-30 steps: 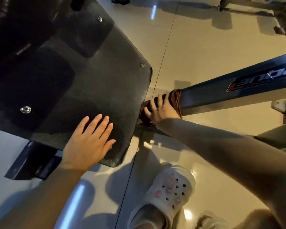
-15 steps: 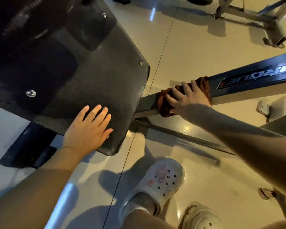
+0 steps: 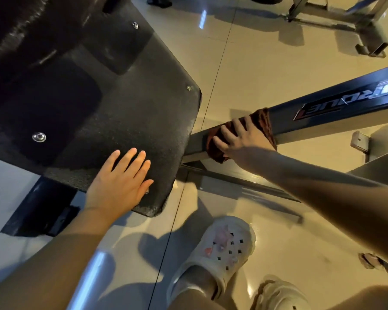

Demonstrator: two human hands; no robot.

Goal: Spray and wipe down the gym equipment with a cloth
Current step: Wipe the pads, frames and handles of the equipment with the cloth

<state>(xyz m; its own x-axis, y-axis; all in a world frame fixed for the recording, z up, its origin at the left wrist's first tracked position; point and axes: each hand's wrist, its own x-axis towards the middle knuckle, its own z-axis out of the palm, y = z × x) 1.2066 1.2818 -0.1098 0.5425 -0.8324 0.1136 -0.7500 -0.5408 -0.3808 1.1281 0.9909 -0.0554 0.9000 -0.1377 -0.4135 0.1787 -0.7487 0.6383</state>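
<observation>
Right grip (image 3: pixel 240 139) curls over the cloth (image 3: pixel 263 121) on the beam (image 3: pixel 323 108); left grip (image 3: pixel 119 184) lies flat.

I see a dark reddish-brown cloth (image 3: pixel 263 121) draped, bunched and wrinkled, over the top of the dark blue machine beam (image 3: pixel 336 104), just right of the black textured foot plate (image 3: pixel 126 113). The beam runs up and right from the plate, carrying a logo.

Cut-off frame, covered cloth

The right hand (image 3: pixel 240 139) covers most of the cloth (image 3: pixel 263 121); how its fingers grip cannot be told. The beam (image 3: pixel 336 104) runs off the right edge, cutting its logo. The plate (image 3: pixel 121 104) leaves at top left, blurred.
</observation>
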